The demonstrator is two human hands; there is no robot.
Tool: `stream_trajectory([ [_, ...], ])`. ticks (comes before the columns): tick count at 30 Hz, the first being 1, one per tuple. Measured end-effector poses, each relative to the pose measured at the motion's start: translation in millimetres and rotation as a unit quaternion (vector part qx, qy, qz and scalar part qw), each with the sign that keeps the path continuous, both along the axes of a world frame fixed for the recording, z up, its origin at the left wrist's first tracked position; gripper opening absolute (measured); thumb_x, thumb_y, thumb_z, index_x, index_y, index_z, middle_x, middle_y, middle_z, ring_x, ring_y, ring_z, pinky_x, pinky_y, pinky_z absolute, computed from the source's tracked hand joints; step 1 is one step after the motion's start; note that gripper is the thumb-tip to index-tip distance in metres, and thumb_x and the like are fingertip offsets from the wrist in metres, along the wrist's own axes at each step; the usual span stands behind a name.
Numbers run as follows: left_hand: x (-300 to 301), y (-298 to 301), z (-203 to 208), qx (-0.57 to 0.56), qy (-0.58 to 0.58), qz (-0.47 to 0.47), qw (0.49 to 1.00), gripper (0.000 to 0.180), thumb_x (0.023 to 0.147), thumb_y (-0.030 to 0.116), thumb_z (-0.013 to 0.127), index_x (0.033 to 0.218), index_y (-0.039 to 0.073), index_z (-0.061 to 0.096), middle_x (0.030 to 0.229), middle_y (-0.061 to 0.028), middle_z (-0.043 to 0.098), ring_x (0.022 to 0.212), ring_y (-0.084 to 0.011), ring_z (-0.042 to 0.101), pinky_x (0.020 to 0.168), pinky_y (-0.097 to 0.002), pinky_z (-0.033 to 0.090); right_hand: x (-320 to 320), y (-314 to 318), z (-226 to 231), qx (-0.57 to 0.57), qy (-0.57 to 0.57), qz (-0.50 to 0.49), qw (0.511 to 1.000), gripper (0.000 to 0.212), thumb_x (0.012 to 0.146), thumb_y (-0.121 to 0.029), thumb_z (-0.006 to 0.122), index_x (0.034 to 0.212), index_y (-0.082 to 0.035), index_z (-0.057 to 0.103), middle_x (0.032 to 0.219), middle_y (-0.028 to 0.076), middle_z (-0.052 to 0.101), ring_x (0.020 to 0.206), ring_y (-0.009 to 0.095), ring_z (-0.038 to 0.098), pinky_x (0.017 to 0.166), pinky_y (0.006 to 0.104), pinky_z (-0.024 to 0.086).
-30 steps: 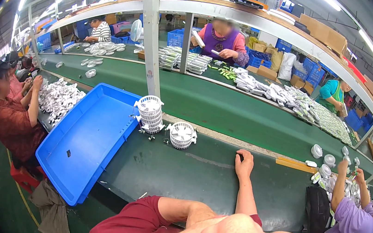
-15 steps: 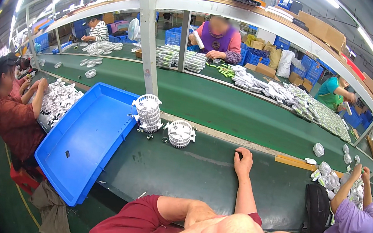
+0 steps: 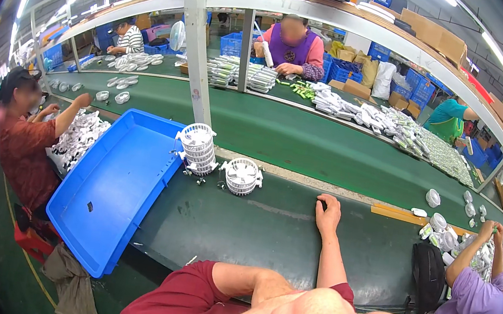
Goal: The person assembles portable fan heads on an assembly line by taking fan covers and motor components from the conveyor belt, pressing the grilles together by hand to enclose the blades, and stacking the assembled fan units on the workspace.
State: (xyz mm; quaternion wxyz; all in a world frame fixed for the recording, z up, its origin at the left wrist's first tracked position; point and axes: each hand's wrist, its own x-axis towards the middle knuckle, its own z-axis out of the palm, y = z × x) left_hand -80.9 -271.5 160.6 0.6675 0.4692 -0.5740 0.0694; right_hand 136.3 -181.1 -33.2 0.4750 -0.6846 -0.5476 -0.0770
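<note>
The right hand's fingers (image 3: 325,201) lie close together and loosely bent, the thumb a little apart, pinching nothing that shows; the right hand (image 3: 327,215) rests on the green bench (image 3: 255,233) near its far edge; the left hand is hidden behind the body, so its fingers cannot be told; for a good rest, the wrist should lie slack and the fingertips short of the belt (image 3: 303,143); well to the left stand a fan cage (image 3: 241,176) and, beside it, a stack (image 3: 197,150) of cages, which looks tall enough to tip, so a palm under its base would suit; just beyond is the blue tray (image 3: 116,184); rightward lies a black bag (image 3: 428,270)
</note>
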Motion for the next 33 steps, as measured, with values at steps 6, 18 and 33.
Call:
stream_trajectory([
  [6, 8.4, -6.4, -0.7, -0.009, 0.009, -0.022, 1.0, 0.033, 0.089, 0.028, 0.061, 0.071, 0.001, 0.053, 0.064, -0.0147, 0.049, 0.054, -0.0344, 0.046, 0.049, -0.0426, 0.032, -0.2, -0.9, 0.6, -0.025, 0.013, -0.002, 1.0, 0.013, 0.078, -0.008, 0.065, 0.091, -0.008, 0.066, 0.104, 0.008, 0.065, 0.099, 0.028, 0.058, 0.087, 0.0375, 0.046],
  [18, 2.8, -19.4, -32.3, -0.041, -0.034, 0.08, 0.995, 0.039, 0.087, 0.027, 0.062, 0.064, 0.0, 0.046, 0.056, -0.0156, 0.044, 0.05, -0.0352, 0.044, 0.047, -0.043, 0.031, 20.0, 2.9, -9.6, 0.009, -0.001, 0.035, 0.999, 0.014, 0.082, -0.007, 0.061, 0.095, -0.005, 0.067, 0.102, 0.012, 0.065, 0.097, 0.029, 0.06, 0.088, 0.0386, 0.046],
  [33, -62.6, 24.1, 27.3, -0.285, -0.111, 0.379, 0.873, 0.03, 0.081, -0.004, 0.064, 0.101, 0.019, 0.066, 0.089, -0.0124, 0.064, 0.068, -0.0183, 0.058, 0.056, -0.0246, 0.044, 16.6, 5.8, -12.6, -0.038, -0.004, 0.044, 0.998, 0.017, 0.084, -0.009, 0.06, 0.1, -0.006, 0.065, 0.11, 0.011, 0.064, 0.103, 0.028, 0.058, 0.091, 0.0369, 0.043],
])
